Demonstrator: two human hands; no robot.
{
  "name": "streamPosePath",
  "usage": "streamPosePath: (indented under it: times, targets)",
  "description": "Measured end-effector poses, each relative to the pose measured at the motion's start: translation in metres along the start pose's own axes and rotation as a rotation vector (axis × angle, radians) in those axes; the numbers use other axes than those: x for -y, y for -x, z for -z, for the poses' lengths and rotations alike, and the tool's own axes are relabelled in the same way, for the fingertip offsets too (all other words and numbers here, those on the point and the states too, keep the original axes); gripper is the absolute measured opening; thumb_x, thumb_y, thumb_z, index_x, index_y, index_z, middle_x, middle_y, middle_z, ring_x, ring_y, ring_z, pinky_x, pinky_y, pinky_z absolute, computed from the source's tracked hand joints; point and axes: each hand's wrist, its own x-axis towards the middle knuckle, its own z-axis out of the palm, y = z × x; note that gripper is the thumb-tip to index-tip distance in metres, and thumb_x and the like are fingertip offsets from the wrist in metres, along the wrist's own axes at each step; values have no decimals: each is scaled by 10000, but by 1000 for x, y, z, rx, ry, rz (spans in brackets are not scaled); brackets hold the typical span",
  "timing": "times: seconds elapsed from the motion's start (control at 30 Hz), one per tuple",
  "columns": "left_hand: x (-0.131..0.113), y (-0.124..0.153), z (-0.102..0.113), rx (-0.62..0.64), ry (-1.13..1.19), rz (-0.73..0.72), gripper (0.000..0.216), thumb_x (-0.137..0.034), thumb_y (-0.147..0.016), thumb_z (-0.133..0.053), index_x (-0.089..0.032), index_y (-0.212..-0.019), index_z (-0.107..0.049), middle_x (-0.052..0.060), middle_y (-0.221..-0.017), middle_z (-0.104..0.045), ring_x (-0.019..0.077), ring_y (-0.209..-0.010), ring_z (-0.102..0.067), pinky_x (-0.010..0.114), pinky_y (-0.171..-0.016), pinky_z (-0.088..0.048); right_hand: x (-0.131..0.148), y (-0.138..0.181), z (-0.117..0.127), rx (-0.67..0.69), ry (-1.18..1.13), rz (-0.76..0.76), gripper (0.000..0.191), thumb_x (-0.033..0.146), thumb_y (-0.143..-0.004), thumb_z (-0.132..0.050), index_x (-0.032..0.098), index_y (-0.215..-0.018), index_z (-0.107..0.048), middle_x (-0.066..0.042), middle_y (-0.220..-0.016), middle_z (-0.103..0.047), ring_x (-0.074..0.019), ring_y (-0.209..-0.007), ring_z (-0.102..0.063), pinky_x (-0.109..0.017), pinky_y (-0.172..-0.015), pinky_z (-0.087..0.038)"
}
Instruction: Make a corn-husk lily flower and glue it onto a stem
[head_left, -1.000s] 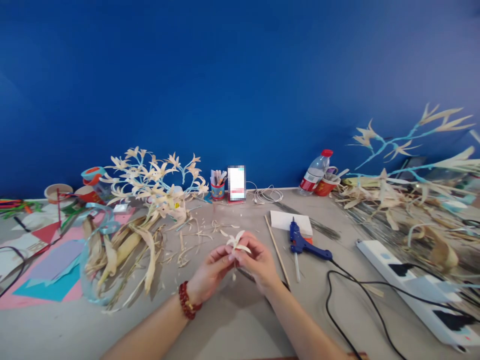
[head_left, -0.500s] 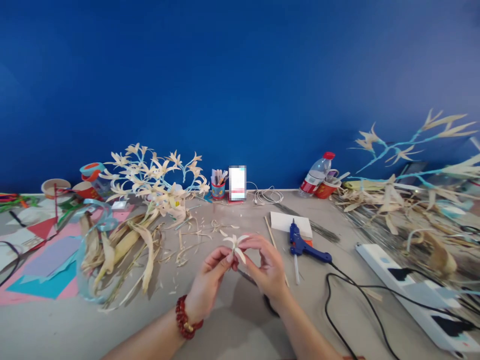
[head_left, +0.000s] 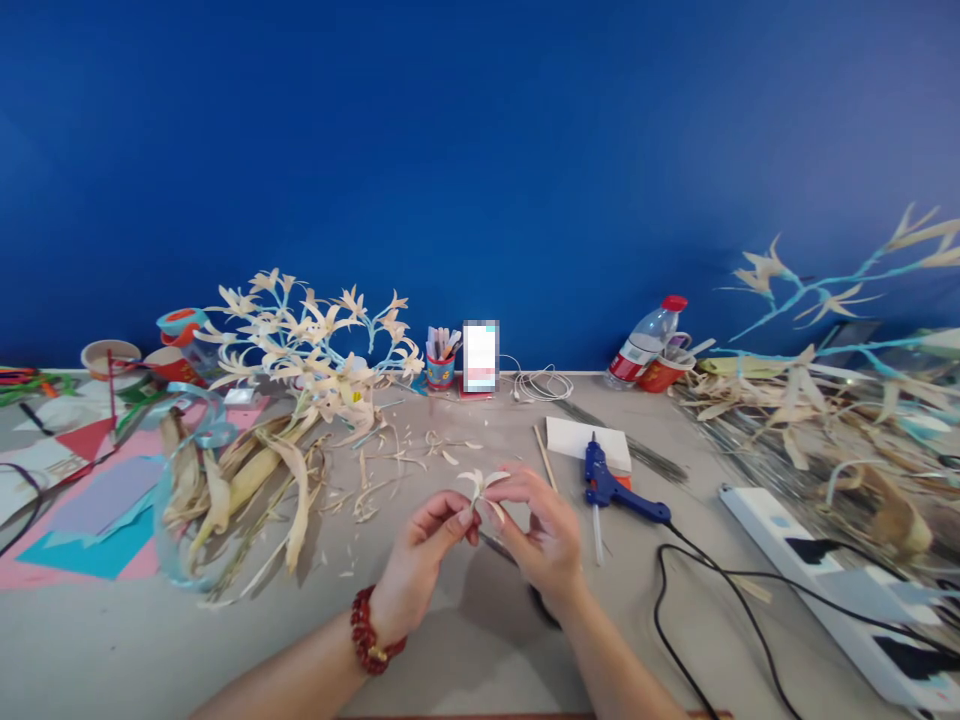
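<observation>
A small pale corn-husk flower with pointed petals is held up over the table, between my two hands. My left hand pinches it low down, thumb against curled fingers; a red bead bracelet circles that wrist. On the other side, my right hand has thumb and forefinger closed on a petal. The flower's base is mostly hidden by the fingers. Under my right hand lies a dark, thin tool, largely covered. Further right rests a blue glue gun, its glue stick poking out behind.
Husk flowers on branches stand left, above dried corn husks. Coloured paper lies far left. A pen cup, phone and tilted bottle line the wall. A power strip with black cords is at right.
The view has shifted slightly, so the table things sit a little differently. My right hand has turned a little and its fingers have moved on the petals; both hands still hold the flower.
</observation>
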Motion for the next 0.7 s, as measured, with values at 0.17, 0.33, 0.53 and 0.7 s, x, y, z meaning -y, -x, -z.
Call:
streamPosePath:
  times: [0.17,0.33,0.53,0.7]
  targets:
    - [1,1,0,-27,-25,-16,114,-274,-839,-622,-173,-798,-652,2,-719,-588,128,-696,-499,258,-719,-379,1,0,2,8,54,97,260,83,-790,-576,267,-957,-652,-32,-810,-718,-213,-776,-663,-425,-810,-486]
    - [0,2,0,-41,-27,-10,101,-268,-836,-629,-175,-795,-636,-11,-707,-572,116,-696,-501,239,-710,-376,0,0,1,1,80,140,282,46,-772,-580,248,-960,-639,-35,-793,-704,-208,-759,-652,-408,-762,-484]
    - [1,2,-1,-33,-38,-18,102,-266,-843,-622,-173,-803,-630,-11,-710,-567,113,-696,-491,236,-712,-371,1,-1,2,4,61,137,274,27,-776,-587,223,-961,-639,-36,-761,-680,-198,-739,-634,-388,-731,-467]
    - [0,2,-2,-25,-54,1,126,-275,-851,-608,-163,-798,-628,-2,-705,-573,118,-700,-488,244,-716,-368,1,-1,0,-49,48,101,251,29,-771,-609,221,-932,-628,-28,-759,-674,-185,-702,-625,-369,-708,-465]
